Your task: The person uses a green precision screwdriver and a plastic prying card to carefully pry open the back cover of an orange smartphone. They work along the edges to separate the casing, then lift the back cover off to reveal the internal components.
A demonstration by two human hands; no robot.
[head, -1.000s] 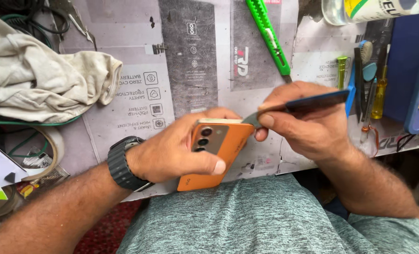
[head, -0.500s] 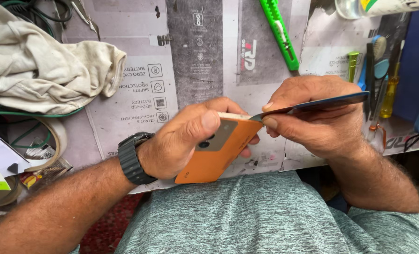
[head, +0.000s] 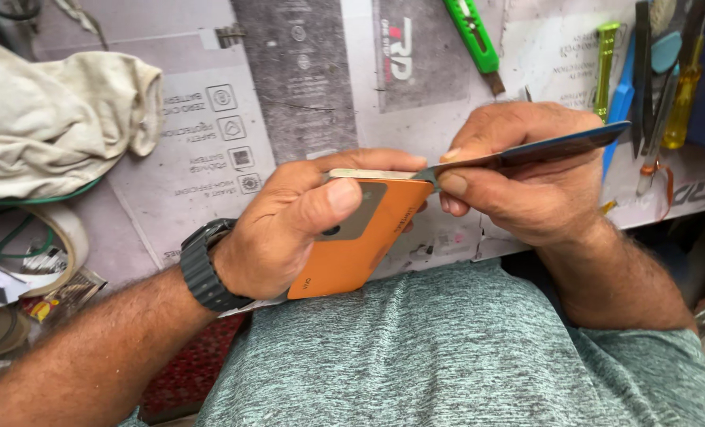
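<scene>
My left hand (head: 305, 225) grips an orange-backed phone (head: 360, 245) on its edge above my lap, thumb lying across the dark camera panel. My right hand (head: 526, 174) pinches a thin dark blue plastic card (head: 562, 146). The card's corner is pushed into the seam at the phone's upper edge, between the orange back and the pale frame. A black watch (head: 204, 265) sits on my left wrist.
A printed cardboard sheet (head: 289, 95) covers the bench. A crumpled beige cloth (head: 52, 119) lies at the left. A green utility knife (head: 472, 39) lies at the top middle. Screwdrivers and pry tools (head: 653, 95) stand at the right. Tape rolls and cables (head: 28, 253) sit at the lower left.
My left hand has turned the phone a little, so its thumb now covers more of the camera panel. The card stays wedged in the top seam.
</scene>
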